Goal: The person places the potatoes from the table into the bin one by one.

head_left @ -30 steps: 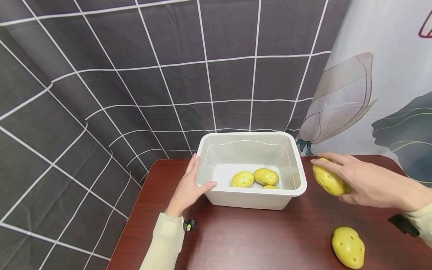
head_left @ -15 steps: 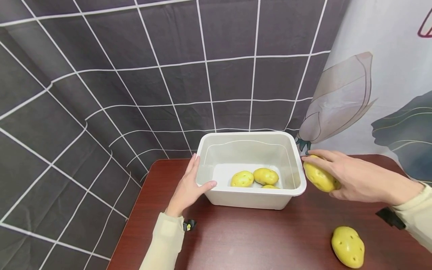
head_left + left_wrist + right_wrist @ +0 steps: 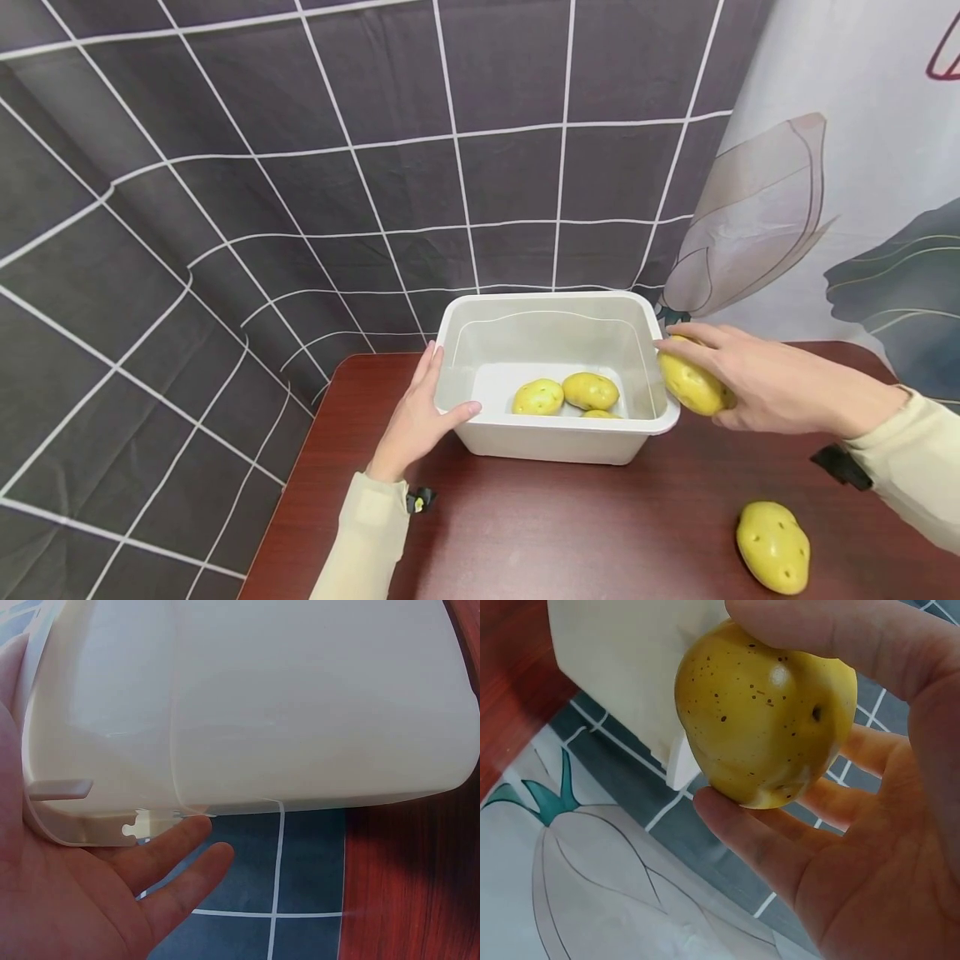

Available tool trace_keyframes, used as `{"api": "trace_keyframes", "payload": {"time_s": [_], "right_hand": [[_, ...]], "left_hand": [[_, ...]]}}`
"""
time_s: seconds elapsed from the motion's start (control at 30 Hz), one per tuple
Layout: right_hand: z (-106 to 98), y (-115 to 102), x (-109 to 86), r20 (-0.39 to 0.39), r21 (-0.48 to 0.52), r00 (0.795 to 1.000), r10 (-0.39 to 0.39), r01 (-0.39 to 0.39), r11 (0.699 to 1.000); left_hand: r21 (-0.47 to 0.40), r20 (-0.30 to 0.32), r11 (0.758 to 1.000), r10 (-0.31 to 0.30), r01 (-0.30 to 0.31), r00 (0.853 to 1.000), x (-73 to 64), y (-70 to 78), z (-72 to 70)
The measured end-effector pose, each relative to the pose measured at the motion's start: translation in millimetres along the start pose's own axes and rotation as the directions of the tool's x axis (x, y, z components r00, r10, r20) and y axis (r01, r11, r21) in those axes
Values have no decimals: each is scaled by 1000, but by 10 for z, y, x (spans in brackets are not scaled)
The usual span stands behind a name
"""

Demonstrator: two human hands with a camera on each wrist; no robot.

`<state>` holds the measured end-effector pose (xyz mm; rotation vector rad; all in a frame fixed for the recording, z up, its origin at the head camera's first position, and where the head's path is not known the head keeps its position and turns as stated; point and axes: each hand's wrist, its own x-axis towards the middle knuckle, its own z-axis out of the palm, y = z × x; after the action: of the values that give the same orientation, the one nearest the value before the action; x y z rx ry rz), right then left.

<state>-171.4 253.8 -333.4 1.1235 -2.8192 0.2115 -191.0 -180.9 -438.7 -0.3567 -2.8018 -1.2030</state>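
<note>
My right hand (image 3: 772,379) pinches a yellow potato (image 3: 692,379) between thumb and fingers, at the right rim of a white plastic bin (image 3: 551,440). The right wrist view shows the dark-specked potato (image 3: 757,712), thumb on one side and fingertips on the other. Inside the bin lie two potatoes, one on the left (image 3: 537,397) and one on the right (image 3: 591,390); the front wall partly hides a third potato (image 3: 600,414). My left hand (image 3: 411,421) rests against the bin's front left corner, thumb over the front rim, fingers extended along its side (image 3: 300,705).
Another potato (image 3: 774,547) lies on the reddish-brown table (image 3: 570,533), toward the front right. A dark gridded cloth (image 3: 510,183) hangs behind the bin and along the left. To the right hangs a pale curtain (image 3: 885,150) with a flower print.
My right hand has carried the potato leftward and slightly away from me, from beside the bin to its right rim. The left hand, the bin and the other potatoes keep their places.
</note>
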Motion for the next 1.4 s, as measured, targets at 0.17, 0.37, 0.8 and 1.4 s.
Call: {"api": "trace_keyframes", "payload": {"time_s": [0.17, 0.37, 0.8, 1.4], "right_hand": [[-2, -4, 65, 15, 24, 1000, 7, -7, 1000], [-3, 12, 136, 28, 55, 999, 18, -20, 998], [-8, -59, 322, 45, 71, 999, -2, -1, 997], [72, -125, 609, 90, 107, 996, -12, 2, 994]], "left_hand": [[0, 0, 1000, -5, 5, 1000, 1, 1, -1], [6, 1, 1000, -7, 7, 1000, 5, -4, -4], [13, 5, 1000, -6, 6, 1000, 10, -12, -2], [8, 7, 1000, -12, 12, 1000, 2, -11, -1]]}}
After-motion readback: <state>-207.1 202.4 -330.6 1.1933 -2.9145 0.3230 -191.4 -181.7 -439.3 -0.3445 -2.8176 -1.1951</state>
